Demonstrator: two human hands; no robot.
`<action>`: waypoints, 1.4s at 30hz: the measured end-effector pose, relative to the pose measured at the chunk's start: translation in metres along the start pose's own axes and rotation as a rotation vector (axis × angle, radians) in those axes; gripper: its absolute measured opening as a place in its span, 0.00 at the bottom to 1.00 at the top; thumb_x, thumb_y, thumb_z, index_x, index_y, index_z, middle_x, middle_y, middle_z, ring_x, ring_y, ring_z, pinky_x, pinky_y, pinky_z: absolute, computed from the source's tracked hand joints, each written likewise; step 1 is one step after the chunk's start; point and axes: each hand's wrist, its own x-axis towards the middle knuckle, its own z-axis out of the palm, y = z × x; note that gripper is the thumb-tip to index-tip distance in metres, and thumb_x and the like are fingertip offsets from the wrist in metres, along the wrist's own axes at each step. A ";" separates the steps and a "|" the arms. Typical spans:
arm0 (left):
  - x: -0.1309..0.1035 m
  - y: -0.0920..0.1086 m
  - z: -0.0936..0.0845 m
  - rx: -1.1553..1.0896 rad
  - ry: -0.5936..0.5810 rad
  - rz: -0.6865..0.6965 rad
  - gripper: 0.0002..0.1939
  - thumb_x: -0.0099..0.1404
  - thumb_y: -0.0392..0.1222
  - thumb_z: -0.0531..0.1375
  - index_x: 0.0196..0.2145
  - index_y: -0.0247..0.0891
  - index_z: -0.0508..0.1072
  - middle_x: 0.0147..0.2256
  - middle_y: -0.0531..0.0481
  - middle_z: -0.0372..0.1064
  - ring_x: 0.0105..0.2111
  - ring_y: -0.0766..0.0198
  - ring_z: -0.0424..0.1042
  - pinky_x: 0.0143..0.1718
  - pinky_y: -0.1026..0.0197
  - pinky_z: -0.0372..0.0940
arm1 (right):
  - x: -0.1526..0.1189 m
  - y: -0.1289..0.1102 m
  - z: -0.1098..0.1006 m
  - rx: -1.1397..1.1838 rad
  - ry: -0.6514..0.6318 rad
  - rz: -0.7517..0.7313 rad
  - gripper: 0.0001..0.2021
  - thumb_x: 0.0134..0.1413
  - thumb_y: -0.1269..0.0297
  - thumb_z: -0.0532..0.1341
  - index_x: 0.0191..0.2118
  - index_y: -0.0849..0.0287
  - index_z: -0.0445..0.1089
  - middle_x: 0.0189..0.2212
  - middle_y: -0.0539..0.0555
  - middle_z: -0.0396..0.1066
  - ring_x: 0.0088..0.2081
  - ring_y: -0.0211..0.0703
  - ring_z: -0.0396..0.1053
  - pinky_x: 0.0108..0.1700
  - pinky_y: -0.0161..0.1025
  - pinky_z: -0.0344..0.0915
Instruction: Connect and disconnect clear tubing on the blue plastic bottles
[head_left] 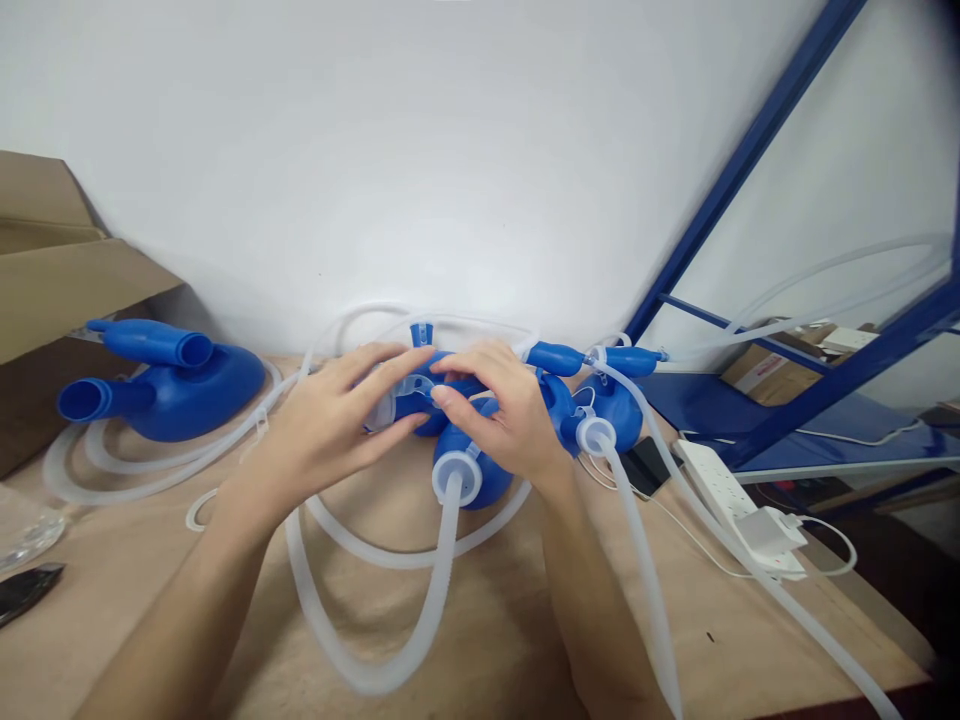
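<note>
My left hand point(341, 420) is curled round a clear cap point(384, 405) at the end of a blue tubular part point(412, 402). Its thumb and forefinger reach along the part from the left. From the right, my right hand point(499, 405) pinches the same part near a clear strap, thumb in front. Its other fingers are partly hidden. Just below my hands lies a blue bottle point(491, 480), whose white-capped mouth point(456, 480) has a translucent hose point(446, 560) coming out and looping across the table.
A blue bottle point(195, 395) with an uncapped neck lies left, by a cardboard box point(45, 260). More capped blue bottles point(619, 410) with hoses lie right, near a phone point(645, 467) and a white power strip point(720, 490). A blue metal rack point(739, 150) stands at right.
</note>
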 end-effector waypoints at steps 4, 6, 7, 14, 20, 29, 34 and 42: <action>-0.001 -0.010 -0.016 0.047 0.192 -0.177 0.25 0.67 0.54 0.68 0.58 0.42 0.72 0.53 0.44 0.75 0.51 0.51 0.77 0.48 0.54 0.75 | -0.003 0.006 -0.025 -0.035 -0.054 0.189 0.24 0.68 0.52 0.61 0.65 0.51 0.66 0.59 0.58 0.71 0.61 0.54 0.68 0.65 0.56 0.64; -0.003 -0.018 -0.027 -0.004 0.231 -0.330 0.27 0.62 0.59 0.70 0.52 0.41 0.75 0.51 0.45 0.75 0.49 0.51 0.77 0.43 0.55 0.76 | -0.010 0.017 -0.042 -0.037 -0.129 0.385 0.27 0.70 0.49 0.58 0.69 0.50 0.63 0.55 0.57 0.74 0.56 0.54 0.72 0.62 0.55 0.66; -0.005 -0.023 -0.032 -0.071 0.215 -0.417 0.29 0.59 0.61 0.71 0.52 0.42 0.75 0.49 0.47 0.75 0.47 0.52 0.77 0.40 0.56 0.77 | -0.014 0.024 -0.048 -0.041 -0.208 0.498 0.28 0.70 0.47 0.57 0.71 0.49 0.61 0.51 0.56 0.76 0.53 0.53 0.74 0.61 0.55 0.68; -0.017 -0.053 -0.055 -0.217 -0.115 -0.665 0.38 0.50 0.70 0.71 0.53 0.48 0.75 0.44 0.52 0.78 0.32 0.60 0.75 0.33 0.60 0.75 | -0.040 0.087 -0.052 -0.259 -0.830 1.106 0.46 0.60 0.35 0.62 0.77 0.48 0.51 0.68 0.61 0.66 0.63 0.67 0.69 0.63 0.56 0.67; -0.021 -0.075 -0.041 -0.353 -0.439 -0.881 0.42 0.52 0.68 0.70 0.59 0.46 0.72 0.43 0.51 0.80 0.41 0.53 0.79 0.40 0.58 0.76 | -0.045 0.102 -0.039 -0.069 -0.840 1.238 0.49 0.57 0.25 0.56 0.77 0.41 0.47 0.73 0.56 0.57 0.62 0.61 0.69 0.46 0.43 0.78; -0.039 -0.103 0.011 -0.902 -0.590 -0.896 0.42 0.54 0.46 0.73 0.66 0.50 0.67 0.48 0.45 0.79 0.46 0.50 0.82 0.43 0.51 0.80 | -0.042 0.100 -0.020 -0.061 -0.848 1.207 0.54 0.51 0.21 0.57 0.77 0.46 0.50 0.72 0.66 0.57 0.57 0.66 0.73 0.45 0.52 0.78; -0.043 -0.106 0.025 -1.108 -0.621 -0.882 0.40 0.51 0.45 0.75 0.62 0.55 0.72 0.66 0.43 0.67 0.61 0.44 0.73 0.55 0.46 0.76 | -0.042 0.104 -0.016 -0.124 -0.857 1.138 0.52 0.55 0.23 0.56 0.77 0.46 0.50 0.76 0.64 0.51 0.73 0.71 0.54 0.72 0.62 0.53; -0.022 -0.085 0.041 -0.787 -0.613 -1.070 0.38 0.49 0.59 0.76 0.55 0.39 0.79 0.38 0.43 0.80 0.39 0.51 0.82 0.41 0.53 0.80 | -0.052 0.120 -0.014 -0.085 -0.830 1.094 0.59 0.51 0.20 0.56 0.78 0.54 0.44 0.76 0.68 0.48 0.76 0.68 0.47 0.75 0.63 0.46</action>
